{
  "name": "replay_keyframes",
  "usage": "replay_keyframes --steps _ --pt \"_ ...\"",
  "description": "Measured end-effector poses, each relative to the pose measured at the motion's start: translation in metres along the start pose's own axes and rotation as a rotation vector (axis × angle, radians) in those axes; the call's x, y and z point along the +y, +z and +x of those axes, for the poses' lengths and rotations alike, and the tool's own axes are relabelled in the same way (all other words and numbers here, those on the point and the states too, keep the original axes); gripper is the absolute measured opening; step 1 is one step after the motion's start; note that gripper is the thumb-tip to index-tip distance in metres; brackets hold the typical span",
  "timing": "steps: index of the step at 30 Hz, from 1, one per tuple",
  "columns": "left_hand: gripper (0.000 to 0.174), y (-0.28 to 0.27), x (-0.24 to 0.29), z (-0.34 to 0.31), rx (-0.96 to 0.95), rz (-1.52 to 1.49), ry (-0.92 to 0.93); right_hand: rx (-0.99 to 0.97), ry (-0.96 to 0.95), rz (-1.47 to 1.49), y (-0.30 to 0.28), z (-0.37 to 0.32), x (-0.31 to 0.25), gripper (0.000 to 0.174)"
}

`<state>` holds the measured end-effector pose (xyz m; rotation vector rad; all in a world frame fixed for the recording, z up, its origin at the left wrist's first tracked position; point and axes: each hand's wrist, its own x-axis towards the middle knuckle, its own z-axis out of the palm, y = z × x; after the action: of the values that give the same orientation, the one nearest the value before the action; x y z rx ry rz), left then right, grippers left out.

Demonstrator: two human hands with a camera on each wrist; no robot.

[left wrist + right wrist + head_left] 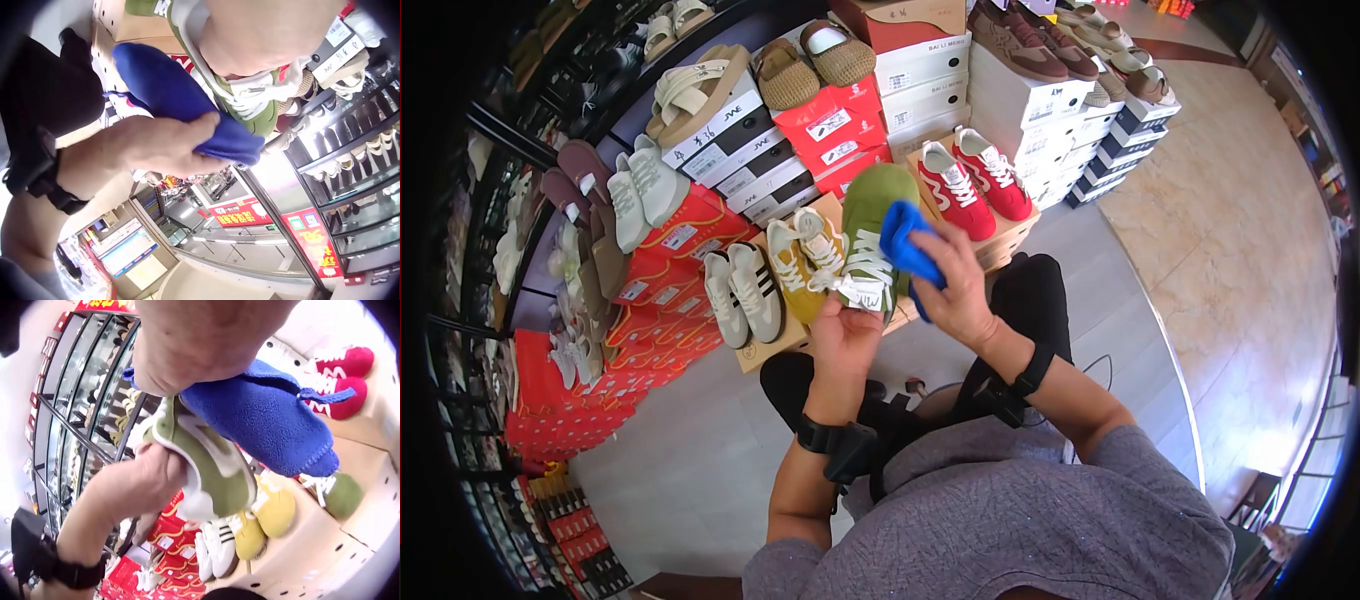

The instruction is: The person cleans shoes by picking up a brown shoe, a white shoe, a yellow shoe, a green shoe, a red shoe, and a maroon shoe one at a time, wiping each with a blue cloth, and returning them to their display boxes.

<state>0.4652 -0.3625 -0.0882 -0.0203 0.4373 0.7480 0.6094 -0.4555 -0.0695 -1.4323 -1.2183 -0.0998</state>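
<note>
My left hand holds a green sneaker with white laces, toe pointing away from me. In the right wrist view its fingers reach into the opening of the sneaker. A blue cloth is gripped in my right hand, beside the sneaker's laced upper. The cloth hangs folded and bunched, its end close to the toe in the left wrist view. Another green sneaker stands on the cardboard boxes below, mostly hidden in the head view.
Yellow sneakers and white sneakers with black stripes stand on cardboard boxes to the left. Red sneakers are at the right. Stacked shoe boxes rise behind, with shoes on top. Shelves of shoes line the left side.
</note>
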Motion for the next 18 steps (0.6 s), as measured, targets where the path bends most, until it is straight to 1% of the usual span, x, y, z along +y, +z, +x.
replay_keyframes --steps 1,2,3,4,6,7,9,10,11,12,13,14,15,16,18 --pt "0.027 0.000 0.002 0.000 -0.046 -0.035 0.024 -0.071 0.023 0.085 0.005 -0.011 0.000 0.050" --pt "0.027 0.005 0.004 -0.003 -0.108 -0.032 0.005 -0.118 0.051 0.155 0.008 -0.020 -0.001 0.049" --pt "0.027 0.002 0.008 -0.001 -0.107 -0.028 0.006 -0.164 0.077 0.224 0.010 -0.028 -0.001 0.048" --pt "0.027 0.002 0.013 0.000 -0.086 -0.065 0.012 -0.162 0.078 0.226 0.012 -0.034 0.000 0.048" --pt "0.029 0.000 0.022 0.001 -0.068 -0.115 0.001 -0.304 0.120 0.398 0.015 -0.044 0.006 0.045" --pt "0.029 0.007 0.020 -0.003 -0.067 -0.112 0.001 -0.301 0.122 0.400 0.019 -0.053 0.012 0.045" --pt "0.028 0.021 0.017 -0.011 -0.128 -0.067 0.090 -0.451 0.234 0.329 0.025 -0.065 0.023 0.044" --pt "0.029 0.025 0.017 -0.013 -0.190 -0.071 0.060 -0.450 0.234 0.330 0.027 -0.064 0.023 0.044" --pt "0.029 0.029 0.017 -0.015 -0.190 -0.070 0.061 -0.488 0.585 0.470 0.031 -0.062 0.024 0.043" --pt "0.030 0.033 0.016 -0.017 -0.220 -0.113 0.001 -0.518 0.937 0.605 0.035 -0.059 0.024 0.041" --pt "0.030 0.037 0.015 -0.018 -0.249 -0.157 -0.059 -0.520 0.936 0.608 0.037 -0.056 0.026 0.041" --pt "0.030 0.040 0.012 -0.021 -0.249 -0.154 -0.056 -0.438 1.172 0.839 0.039 -0.051 0.028 0.039" --pt "0.031 0.042 0.006 -0.024 -0.283 -0.148 -0.109 -0.341 1.402 1.071 0.041 -0.047 0.029 0.037" --pt "0.032 0.043 0.004 -0.025 -0.317 -0.143 -0.163 -0.340 1.402 1.073 0.043 -0.044 0.029 0.037" --pt "0.033 0.033 0.003 -0.023 -0.314 -0.154 -0.186 -0.273 1.507 1.282 0.044 -0.041 0.029 0.033"
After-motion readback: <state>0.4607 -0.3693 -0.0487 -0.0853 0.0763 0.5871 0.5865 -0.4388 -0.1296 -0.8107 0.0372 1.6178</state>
